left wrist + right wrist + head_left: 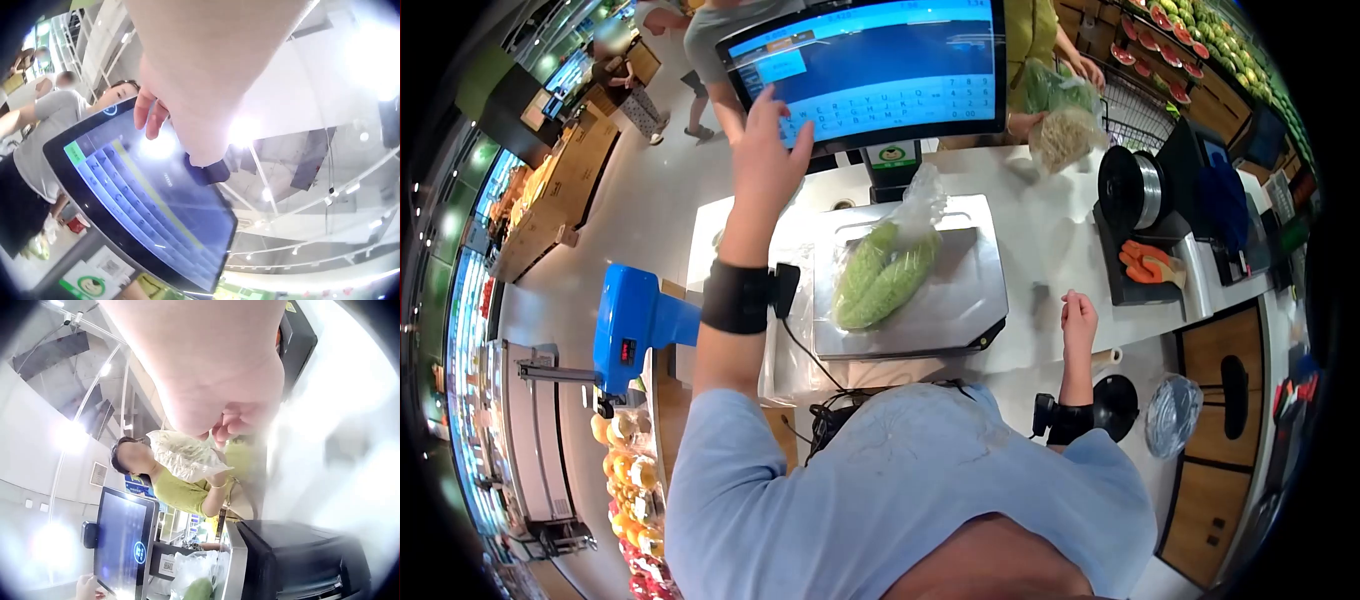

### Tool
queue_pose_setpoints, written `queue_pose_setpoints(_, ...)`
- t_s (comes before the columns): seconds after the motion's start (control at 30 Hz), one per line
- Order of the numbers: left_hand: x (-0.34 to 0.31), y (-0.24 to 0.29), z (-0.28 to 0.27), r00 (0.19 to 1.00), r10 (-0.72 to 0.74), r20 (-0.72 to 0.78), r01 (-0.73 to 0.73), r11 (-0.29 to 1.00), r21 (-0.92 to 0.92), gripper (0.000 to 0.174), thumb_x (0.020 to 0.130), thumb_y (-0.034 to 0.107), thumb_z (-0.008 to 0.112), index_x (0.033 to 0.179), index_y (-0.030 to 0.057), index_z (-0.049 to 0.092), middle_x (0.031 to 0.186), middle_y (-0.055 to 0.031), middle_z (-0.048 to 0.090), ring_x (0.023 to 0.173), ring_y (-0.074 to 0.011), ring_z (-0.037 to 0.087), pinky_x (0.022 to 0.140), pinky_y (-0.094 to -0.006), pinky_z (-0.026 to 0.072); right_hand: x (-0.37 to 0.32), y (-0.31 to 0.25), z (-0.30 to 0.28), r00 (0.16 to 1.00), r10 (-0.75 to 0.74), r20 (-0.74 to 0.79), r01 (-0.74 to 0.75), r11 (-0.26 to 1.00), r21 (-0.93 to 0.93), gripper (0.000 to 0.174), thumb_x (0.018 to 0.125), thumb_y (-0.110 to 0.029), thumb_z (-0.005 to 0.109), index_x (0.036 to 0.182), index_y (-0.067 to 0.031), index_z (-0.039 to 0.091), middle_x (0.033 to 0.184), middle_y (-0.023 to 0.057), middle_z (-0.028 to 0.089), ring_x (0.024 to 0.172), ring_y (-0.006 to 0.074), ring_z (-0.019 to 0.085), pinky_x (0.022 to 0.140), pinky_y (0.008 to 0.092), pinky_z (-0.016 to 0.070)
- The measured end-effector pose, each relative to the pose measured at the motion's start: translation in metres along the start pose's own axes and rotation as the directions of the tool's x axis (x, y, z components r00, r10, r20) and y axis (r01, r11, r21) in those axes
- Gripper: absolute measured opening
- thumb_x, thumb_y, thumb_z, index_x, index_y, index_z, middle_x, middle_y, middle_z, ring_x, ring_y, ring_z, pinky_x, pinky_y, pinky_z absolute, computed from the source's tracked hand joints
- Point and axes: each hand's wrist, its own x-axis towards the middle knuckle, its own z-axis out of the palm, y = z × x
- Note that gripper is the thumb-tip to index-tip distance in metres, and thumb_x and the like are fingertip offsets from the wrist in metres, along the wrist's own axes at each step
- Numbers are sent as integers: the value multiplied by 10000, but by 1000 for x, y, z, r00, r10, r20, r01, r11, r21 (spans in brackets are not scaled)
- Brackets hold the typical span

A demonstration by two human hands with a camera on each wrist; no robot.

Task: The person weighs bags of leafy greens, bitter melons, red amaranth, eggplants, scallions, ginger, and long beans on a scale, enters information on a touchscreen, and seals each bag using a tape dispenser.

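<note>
Centrally, bag (887, 270) of bumpy green produce already lying on scale (975, 300), its loose plastic top pointing toward screen (880, 60).

Upper left of centre: left hand (765, 150) raised, fingers straight and slightly spread, tips at lower-left corner of screen beside rows of keys; actual contact not clear.

Right of centre: right hand (1080, 320) resting on counter (1050, 240) near scale, fingers loosely curled, holding nothing.

Stage, as judged: weighing set up, entry on screen in hand; no label seen on bag.

Right: black spool (1140, 185), with orange item (1150, 263) below it. Left: blue device (635, 320). Upper right: another person with second bag (1060, 120) beyond counter.

Nothing between left hand and screen.
</note>
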Motion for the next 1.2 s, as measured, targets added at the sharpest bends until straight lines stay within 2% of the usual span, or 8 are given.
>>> queue_pose_setpoints(0.03, -9, 8, -4, 983, -147, 107, 161, 978, -134, 348, 841, 236, 645, 1087, 14, 539, 1065, -94, 636, 669, -174, 613, 655, -308, 488, -1, 5, -2, 1000, 12, -13, -12, 1000, 2, 254, 934, -249, 540, 790, -47, 596, 551, -59, 404, 487, 27, 342, 441, 207, 253)
queue_pose_setpoints(0.17, -40, -1, 18, 902, -226, 367, 313, 929, -197, 329, 849, 259, 653, 1039, -2, 591, 814, -90, 624, 676, -150, 590, 642, -280, 469, -10, 22, -7, 999, 18, -42, -20, 999, -34, 238, 925, -236, 555, 792, -45, 602, 569, -64, 418, 510, 23, 354, 457, 204, 264)
queue_pose_setpoints(0.33, -46, -2, 58, 806, -156, 572, 345, 908, -238, 552, 853, 453, 614, 1103, -39, 590, 1026, -184, 654, 916, -237, 651, 781, -319, 498, -22, 36, -4, 997, 2, -72, -7, 998, -59, 214, 906, -208, 584, 781, -35, 597, 594, -65, 437, 542, 24, 377, 479, 198, 288)
queue_pose_setpoints(0.4, -41, 15, 69, 669, -235, 705, 473, 867, -160, 516, 864, 424, 629, 1089, -40, 599, 995, -146, 658, 965, -194, 611, 823, -280, 463, -30, 42, -3, 995, 4, -95, -9, 999, -51, 205, 901, -201, 591, 780, -36, 596, 599, -64, 442, 545, 25, 382, 482, 197, 293)
queue_pose_setpoints(0.57, -35, 28, 120, 493, -154, 856, 297, 955, 1, 890, 763, 758, 450, 932, -89, 668, 973, -290, 641, 974, -385, 609, 868, -380, 446, -56, 57, 4, 990, -68, -127, 58, 995, -84, 149, 886, -153, 612, 810, -24, 601, 609, -66, 448, 559, 24, 394, 495, 198, 323)
queue_pose_setpoints(0.73, -37, 33, 179, 292, -266, 919, 179, 959, 220, 1094, 742, 823, 365, 1132, -185, 532, 1227, -357, 494, 1218, -414, 464, 1007, -392, 354, -92, 62, 15, 979, -152, -137, 131, 980, -151, 107, 855, -123, 634, 841, -21, 607, 650, -17, 502, 574, 56, 446, 524, 214, 375)
queue_pose_setpoints(1.1, -44, 49, 184, 98, -265, 959, 108, 961, 255, 1121, 709, 806, 451, 1264, -167, 431, 1353, -328, 396, 1313, -386, 366, 1068, -378, 304, -117, 52, 43, 935, -355, 5, 325, 851, -413, 194, 795, -112, 670, 976, -63, 617, 918, 73, 597, 635, 194, 567, 566, 285, 471)
queue_pose_setpoints(1.2, -58, 25, 202, 170, -197, 965, 251, 956, 151, 882, 680, 656, 647, 1124, -104, 599, 1152, -248, 603, 1105, -321, 575, 930, -347, 429, -114, 59, 56, 931, -364, 27, 343, 848, -405, 222, 787, -116, 673, 995, -67, 617, 962, 72, 602, 680, 214, 586, 592, 298, 484)
